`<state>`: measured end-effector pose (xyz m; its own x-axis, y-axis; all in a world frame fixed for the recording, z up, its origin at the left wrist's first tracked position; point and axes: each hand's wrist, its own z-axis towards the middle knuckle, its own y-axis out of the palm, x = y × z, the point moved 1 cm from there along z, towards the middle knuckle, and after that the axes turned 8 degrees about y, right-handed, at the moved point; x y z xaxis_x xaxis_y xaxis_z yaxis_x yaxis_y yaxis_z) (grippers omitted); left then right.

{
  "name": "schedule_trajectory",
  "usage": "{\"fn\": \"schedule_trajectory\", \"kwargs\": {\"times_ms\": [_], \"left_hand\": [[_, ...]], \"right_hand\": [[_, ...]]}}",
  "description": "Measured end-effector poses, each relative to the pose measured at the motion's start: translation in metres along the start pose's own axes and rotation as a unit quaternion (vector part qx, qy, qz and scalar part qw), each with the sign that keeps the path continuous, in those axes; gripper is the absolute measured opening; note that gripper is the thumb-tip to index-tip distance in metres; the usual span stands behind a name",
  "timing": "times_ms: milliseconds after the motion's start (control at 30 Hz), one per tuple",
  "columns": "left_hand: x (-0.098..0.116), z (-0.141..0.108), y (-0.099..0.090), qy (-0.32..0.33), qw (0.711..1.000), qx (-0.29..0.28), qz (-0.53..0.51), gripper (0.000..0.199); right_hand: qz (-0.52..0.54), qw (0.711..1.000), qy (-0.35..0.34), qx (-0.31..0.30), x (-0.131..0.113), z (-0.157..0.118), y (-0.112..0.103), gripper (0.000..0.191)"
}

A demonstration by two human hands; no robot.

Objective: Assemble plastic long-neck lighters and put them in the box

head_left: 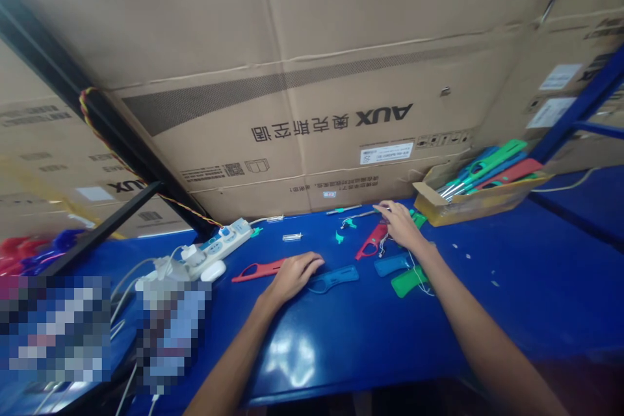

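Noted right forearm (478, 318) nearest, over table (355, 344). Found left hand (296, 274) loosely curled between red strip (266, 269) and blue strip (337, 277), right hand (402, 224) farther right with fingertips at far thin rod (365, 214); could not confirm grip by either. Judged best to keep white cord (383, 247) clear.

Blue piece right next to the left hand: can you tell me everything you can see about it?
The blue piece is long and flat and looks like plastic. Its left end has a rounded loop, and its wider right end is squarish, with a slot-like mark in it. It lies on the shiny blue table, tilted a bit so the right end points slightly away from the person. The left hand is beside the loop; I can't tell if its grip touches it.
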<state>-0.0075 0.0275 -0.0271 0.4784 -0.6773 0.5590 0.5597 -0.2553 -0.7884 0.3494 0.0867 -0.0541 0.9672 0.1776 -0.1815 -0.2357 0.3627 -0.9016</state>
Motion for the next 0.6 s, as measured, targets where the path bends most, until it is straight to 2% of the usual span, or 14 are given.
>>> {"fn": "schedule_trajectory", "kwargs": {"times_ms": [167, 333, 433, 600], "left_hand": [[-0.001, 0.001, 0.000, -0.007, 1.000, 0.000, -0.007, 0.038], [-0.005, 0.003, 0.001, -0.016, 1.000, 0.009, -0.013, 0.048], [-0.005, 0.003, 0.001, -0.015, 1.000, 0.013, -0.012, 0.051], [-0.003, 0.002, 0.001, 0.000, 1.000, 0.022, -0.004, 0.052]], "right_hand": [[-0.011, 1.000, 0.012, -0.005, 0.004, -0.003, 0.005, 0.076], [-0.012, 1.000, 0.011, -0.016, 0.005, -0.003, 0.011, 0.075], [-0.013, 1.000, 0.015, -0.015, 0.008, -0.003, 0.010, 0.067], [-0.006, 1.000, 0.018, -0.009, 0.010, -0.006, 0.002, 0.043]]}}
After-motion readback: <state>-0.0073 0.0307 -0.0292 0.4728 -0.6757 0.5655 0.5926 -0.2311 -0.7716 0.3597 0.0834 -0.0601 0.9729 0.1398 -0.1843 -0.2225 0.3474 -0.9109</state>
